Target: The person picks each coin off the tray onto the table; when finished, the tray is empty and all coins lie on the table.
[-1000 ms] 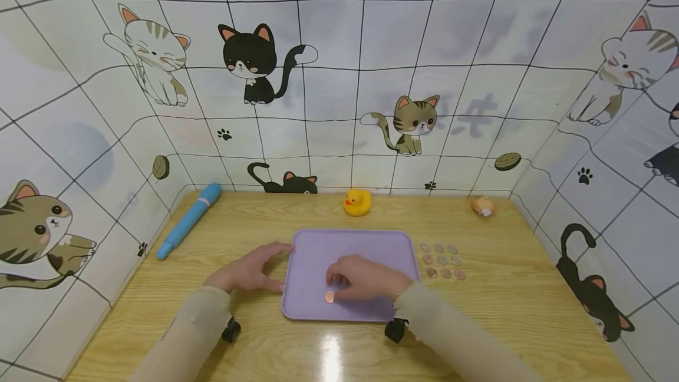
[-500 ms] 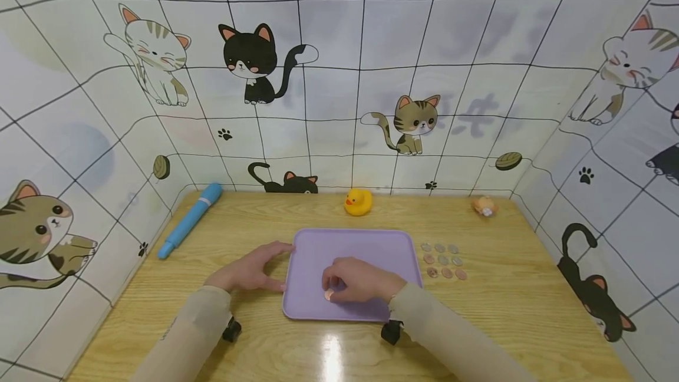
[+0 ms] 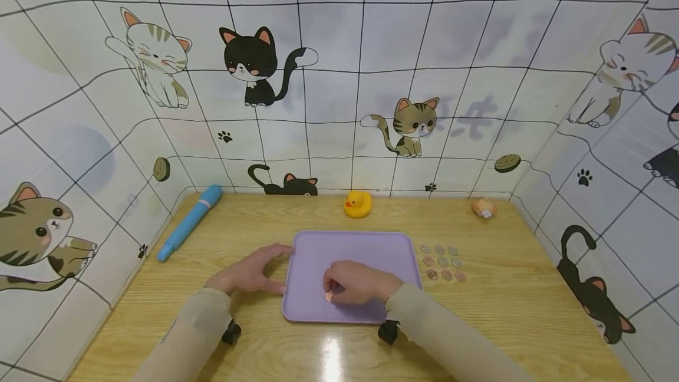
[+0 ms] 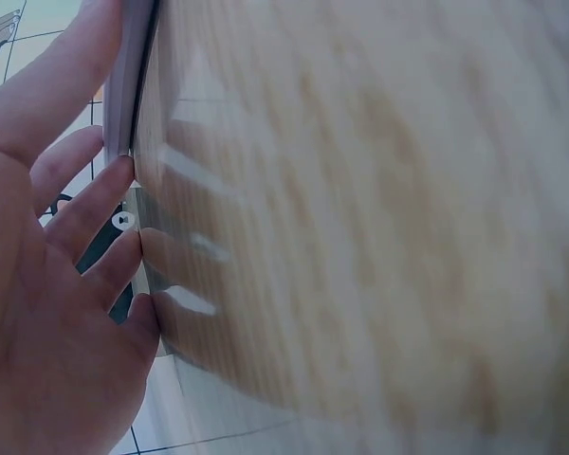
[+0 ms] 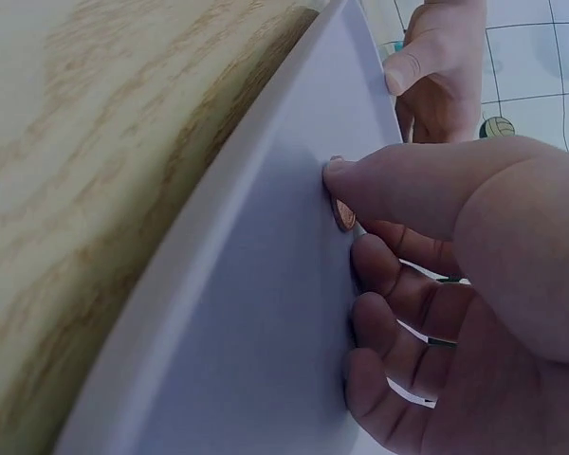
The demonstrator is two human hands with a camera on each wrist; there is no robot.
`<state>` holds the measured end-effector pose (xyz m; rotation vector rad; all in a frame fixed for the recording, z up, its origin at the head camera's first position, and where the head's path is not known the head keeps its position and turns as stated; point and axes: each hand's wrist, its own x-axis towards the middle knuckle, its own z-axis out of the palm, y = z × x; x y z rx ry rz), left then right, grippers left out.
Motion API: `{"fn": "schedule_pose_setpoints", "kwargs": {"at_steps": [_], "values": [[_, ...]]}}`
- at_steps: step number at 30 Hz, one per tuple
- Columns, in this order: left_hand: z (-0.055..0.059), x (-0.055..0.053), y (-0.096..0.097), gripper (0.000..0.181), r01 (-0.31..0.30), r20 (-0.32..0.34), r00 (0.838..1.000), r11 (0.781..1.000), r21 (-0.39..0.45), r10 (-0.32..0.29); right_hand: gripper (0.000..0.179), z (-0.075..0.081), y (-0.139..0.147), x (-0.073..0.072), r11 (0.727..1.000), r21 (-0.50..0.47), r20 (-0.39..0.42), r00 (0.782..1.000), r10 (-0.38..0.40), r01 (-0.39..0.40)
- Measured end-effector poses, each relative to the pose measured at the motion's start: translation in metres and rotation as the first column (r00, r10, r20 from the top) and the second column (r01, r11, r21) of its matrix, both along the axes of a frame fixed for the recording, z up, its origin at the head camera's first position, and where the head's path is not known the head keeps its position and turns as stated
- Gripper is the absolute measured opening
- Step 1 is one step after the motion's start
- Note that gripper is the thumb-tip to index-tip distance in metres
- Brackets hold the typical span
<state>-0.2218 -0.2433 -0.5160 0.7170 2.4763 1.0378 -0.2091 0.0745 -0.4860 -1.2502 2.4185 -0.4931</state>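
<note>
A lilac tray (image 3: 350, 246) lies on the wooden table. My left hand (image 3: 250, 270) is at its left side with fingers spread, thumb and fingertips at the rim. Over the tray's lower middle, my right hand (image 3: 358, 283) pinches a copper coin (image 3: 329, 297). In the right wrist view the thumb lies on the coin (image 5: 343, 214), which looks tilted against the tray surface; the index finger is mostly hidden behind the thumb. The other fingers curl with their tips near the tray. The left wrist view has the left palm and fingers beside the tray's edge.
Right of the tray, several silver and copper coins (image 3: 442, 262) lie in rows. A yellow rubber duck (image 3: 358, 204) and a small orange figure (image 3: 484, 208) stand along the back. At the left lies a blue stick-like object (image 3: 190, 223). Cat-patterned walls surround the table.
My right hand has shifted slightly left, and its thumb and index finger have come together on the coin, which was lying beside the thumb. My left hand has stayed at the rim.
</note>
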Motion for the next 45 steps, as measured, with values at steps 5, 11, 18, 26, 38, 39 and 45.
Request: {"fn": "schedule_pose_setpoints", "kwargs": {"at_steps": [5, 11, 18, 26, 38, 39, 45], "values": [[0.0, 0.0, 0.0, 0.089, 0.0, -0.003, 1.0, 1.0, -0.002, 0.0, 0.006, 0.004, -0.001, 0.001, 1.0, 0.006, -0.004, 1.0, -0.002, 0.002], [0.0, 0.001, -0.001, 0.089, 0.004, -0.005, 1.0, 1.0, 0.002, -0.004, 0.008, 0.003, -0.002, 0.002, 1.0, -0.008, -0.002, 1.0, -0.01, 0.01], [0.001, 0.001, 0.0, 0.09, -0.005, -0.002, 1.0, 1.0, -0.002, 0.005, 0.013, 0.0, -0.002, 0.001, 0.997, -0.077, 0.02, 1.0, -0.013, 0.015], [0.0, 0.0, 0.0, 0.091, -0.004, -0.001, 1.0, 1.0, -0.001, 0.004, 0.013, -0.003, 0.005, 0.0, 0.984, -0.165, 0.099, 0.993, -0.059, 0.075], [0.001, 0.0, -0.001, 0.091, 0.004, -0.017, 1.0, 1.0, -0.011, -0.004, 0.01, -0.002, 0.025, -0.005, 0.959, -0.238, 0.153, 0.981, -0.117, 0.151], [0.001, 0.0, -0.001, 0.091, 0.005, -0.019, 1.0, 1.0, -0.014, -0.005, 0.01, -0.002, 0.026, -0.005, 0.957, -0.242, 0.159, 0.98, -0.121, 0.158], [0.002, 0.001, 0.0, 0.091, 0.005, -0.005, 1.0, 1.0, -0.011, -0.005, 0.007, 0.0, 0.04, -0.007, 0.942, -0.274, 0.166, 0.974, -0.152, 0.194]]}}
